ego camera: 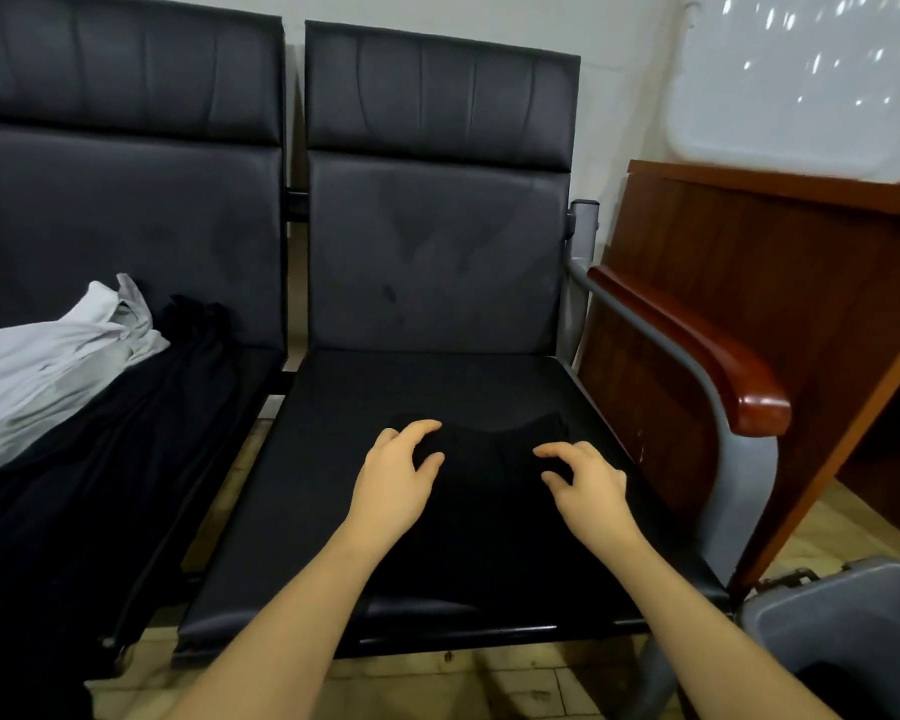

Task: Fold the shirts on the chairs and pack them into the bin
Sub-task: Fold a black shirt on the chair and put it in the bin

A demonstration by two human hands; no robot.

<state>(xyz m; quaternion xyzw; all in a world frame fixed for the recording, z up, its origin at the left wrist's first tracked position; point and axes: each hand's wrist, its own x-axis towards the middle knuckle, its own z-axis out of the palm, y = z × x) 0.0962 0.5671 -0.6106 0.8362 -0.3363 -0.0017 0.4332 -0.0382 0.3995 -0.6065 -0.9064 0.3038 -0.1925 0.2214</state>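
A black shirt (489,491) lies flat on the seat of the right chair (437,262), hard to tell apart from the dark seat; its far edge shows as a curved line. My left hand (393,480) is on the shirt's far left part, fingers and thumb curled and pinching the fabric. My right hand (585,485) does the same on the far right part. A white shirt (48,366) and another black garment (141,433) lie in a heap on the left chair (126,200). The grey bin (842,615) stands on the floor at the lower right.
A wooden armrest (697,345) on a grey metal frame borders the right chair. Behind it stands a brown wooden desk (775,262). A narrow gap with tiled floor (240,459) runs between the two seats.
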